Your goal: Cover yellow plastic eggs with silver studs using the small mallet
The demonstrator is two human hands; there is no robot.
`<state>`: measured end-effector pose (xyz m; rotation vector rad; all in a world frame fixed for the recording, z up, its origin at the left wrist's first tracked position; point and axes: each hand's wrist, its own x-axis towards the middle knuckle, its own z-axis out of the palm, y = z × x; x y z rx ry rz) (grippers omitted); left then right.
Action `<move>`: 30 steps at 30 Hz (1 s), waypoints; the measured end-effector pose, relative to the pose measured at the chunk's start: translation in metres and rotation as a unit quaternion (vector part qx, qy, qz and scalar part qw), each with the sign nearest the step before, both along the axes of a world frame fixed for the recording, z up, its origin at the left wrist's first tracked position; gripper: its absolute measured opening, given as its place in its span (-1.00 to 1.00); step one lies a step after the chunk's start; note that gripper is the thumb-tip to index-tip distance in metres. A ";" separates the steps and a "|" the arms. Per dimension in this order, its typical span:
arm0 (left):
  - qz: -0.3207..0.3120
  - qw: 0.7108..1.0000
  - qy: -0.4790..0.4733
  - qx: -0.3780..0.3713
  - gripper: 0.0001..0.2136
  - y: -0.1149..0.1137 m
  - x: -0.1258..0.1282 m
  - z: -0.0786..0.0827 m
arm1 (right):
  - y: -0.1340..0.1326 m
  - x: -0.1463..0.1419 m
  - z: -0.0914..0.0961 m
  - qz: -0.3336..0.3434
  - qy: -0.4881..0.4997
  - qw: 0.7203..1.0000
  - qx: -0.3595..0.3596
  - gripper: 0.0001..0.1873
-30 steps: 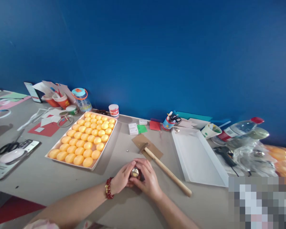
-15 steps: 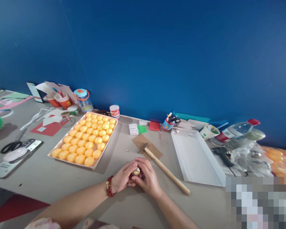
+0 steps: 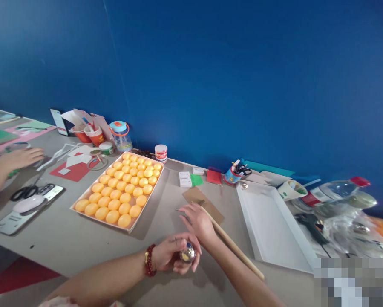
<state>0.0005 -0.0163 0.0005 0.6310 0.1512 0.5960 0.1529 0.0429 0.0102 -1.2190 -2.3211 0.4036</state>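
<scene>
My left hand (image 3: 175, 252), with a red bead bracelet at the wrist, is closed around a shiny metallic ball (image 3: 188, 253) low over the table. To its upper right, my right hand (image 3: 196, 219) reaches forward, palm down, with its fingers stretched out. Its fingertips are close to a tiny metal piece (image 3: 177, 209) on the table; whether they touch it I cannot tell. A hammer (image 3: 232, 245) with a wooden handle lies beside my right forearm, its head partly hidden behind the hand. Under the hammer's head is a brown sheet (image 3: 215, 209).
A shallow box of orange balls (image 3: 132, 228) stands to the left. On the right are a white tray (image 3: 274, 230), a glue gun (image 3: 311, 226) and a plastic bottle (image 3: 335, 189). Another person's hand (image 3: 25, 157) is at far left, near scissors (image 3: 23, 192) and a phone (image 3: 10, 221).
My right hand has left the metallic ball and moved forward to the tiny metal piece. My left hand keeps the ball, now nearer me. Another person's hand has come in at left.
</scene>
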 end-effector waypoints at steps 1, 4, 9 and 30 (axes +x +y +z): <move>0.006 1.000 -0.006 0.002 -0.58 0.000 0.000 0.000 | 0.007 -0.006 -0.001 -0.011 -0.032 0.999 0.012 -0.85; 0.035 0.999 -0.011 -0.007 -0.61 0.004 -0.001 0.000 | 0.020 -0.019 -0.007 -0.037 -0.051 0.998 0.018 -0.93; 0.102 0.995 -0.008 -0.023 -0.65 0.015 -0.005 0.001 | 0.025 -0.025 -0.013 -0.050 -0.031 0.998 -0.001 -0.83; 0.172 0.981 0.053 -0.074 -0.69 0.018 0.001 -0.004 | -0.043 0.033 -0.004 -0.156 0.438 0.824 -0.324 -0.64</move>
